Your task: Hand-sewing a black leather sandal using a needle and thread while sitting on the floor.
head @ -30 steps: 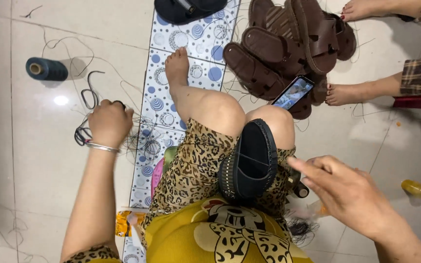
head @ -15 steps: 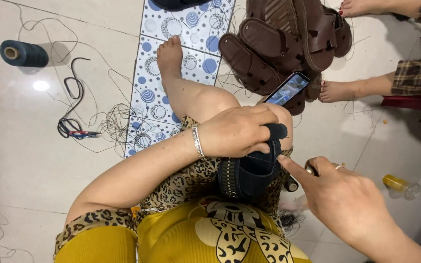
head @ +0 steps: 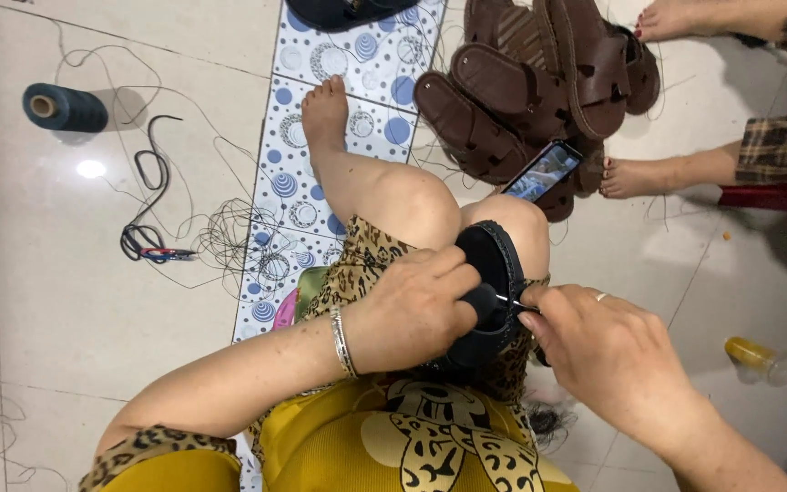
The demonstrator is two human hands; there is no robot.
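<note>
I sit on the floor with a black sandal (head: 489, 264) resting on my lap and knee. My left hand (head: 412, 310) is closed over the sandal's side and holds it steady. Just to the right, my right hand (head: 608, 351) pinches a thin metal needle (head: 510, 299) whose tip points into the sandal's edge. The fingertips of both hands almost meet at the sandal. A metal bangle sits on my left wrist and a ring on my right hand.
A pile of brown sandals (head: 539, 87) lies ahead with a phone (head: 544, 171) leaning on it. A dark thread spool (head: 66, 107), loose thread and scissors (head: 152, 248) lie on the tiles at left. Another person's feet (head: 649, 173) are at right, a small yellow bottle (head: 758, 358) below them.
My left hand left the scissors on the floor at left and came across to grip the sandal. My right hand moved in with the needle to the sandal's edge.
</note>
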